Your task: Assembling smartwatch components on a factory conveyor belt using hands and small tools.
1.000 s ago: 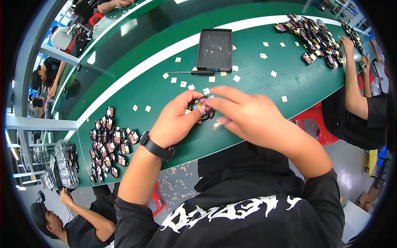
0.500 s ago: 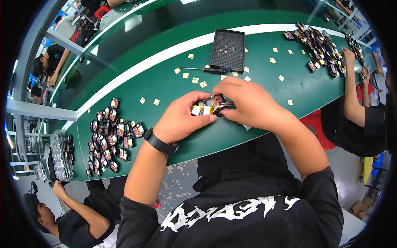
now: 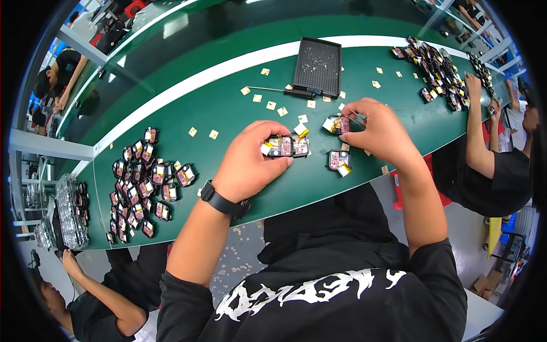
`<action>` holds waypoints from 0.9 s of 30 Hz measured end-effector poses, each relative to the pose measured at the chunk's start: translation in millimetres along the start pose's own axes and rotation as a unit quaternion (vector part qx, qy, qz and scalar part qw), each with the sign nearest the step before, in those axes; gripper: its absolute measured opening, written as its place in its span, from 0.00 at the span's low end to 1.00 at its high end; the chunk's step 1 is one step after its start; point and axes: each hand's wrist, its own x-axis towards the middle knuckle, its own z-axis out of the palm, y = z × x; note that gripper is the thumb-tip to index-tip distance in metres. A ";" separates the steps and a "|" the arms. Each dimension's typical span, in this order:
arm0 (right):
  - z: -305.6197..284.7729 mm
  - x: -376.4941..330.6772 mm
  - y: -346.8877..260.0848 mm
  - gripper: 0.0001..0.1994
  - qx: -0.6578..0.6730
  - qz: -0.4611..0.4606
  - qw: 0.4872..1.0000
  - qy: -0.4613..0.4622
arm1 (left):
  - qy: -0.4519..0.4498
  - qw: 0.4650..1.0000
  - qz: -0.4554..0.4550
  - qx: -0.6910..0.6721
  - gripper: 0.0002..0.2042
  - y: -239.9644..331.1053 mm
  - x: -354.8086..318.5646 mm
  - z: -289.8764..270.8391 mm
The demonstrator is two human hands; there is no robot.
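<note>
My left hand is closed around a small black device housing with a reddish circuit board and a white battery. Against its right side sits a second housing, a white and yellow battery at its top; whether my fingers hold that one too is unclear. Farther right, my right hand pinches another open housing, whose white battery sticks out to the left. Thin metal tweezers show between its thumb and fingers. Just below, one more housing lies on the green table with its battery hanging off the lower edge.
A black tray holds tiny bits, with a screwdriver lying at its near edge. Small cream squares are scattered around. Housings are heaped at left and far right. Co-workers sit on both sides.
My hands have separated: the right one moved right with a housing and the tweezers, while the left stays near its place. Housings formerly hidden by my hands now show.
</note>
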 end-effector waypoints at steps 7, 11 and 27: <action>-3.8 -5.0 4.8 0.22 0.004 -0.041 0.999 -0.002 | -0.008 0.992 -0.055 -0.111 0.29 -0.3 -10.2 -14.9; -7.2 -25.9 -21.7 0.19 0.040 -0.003 0.996 0.080 | -0.029 0.987 -0.079 -0.134 0.42 20.6 -15.9 -21.1; 69.4 -43.3 -82.4 0.08 0.567 0.166 0.805 -0.060 | -0.110 0.858 -0.097 -0.493 0.24 -15.3 -34.1 10.8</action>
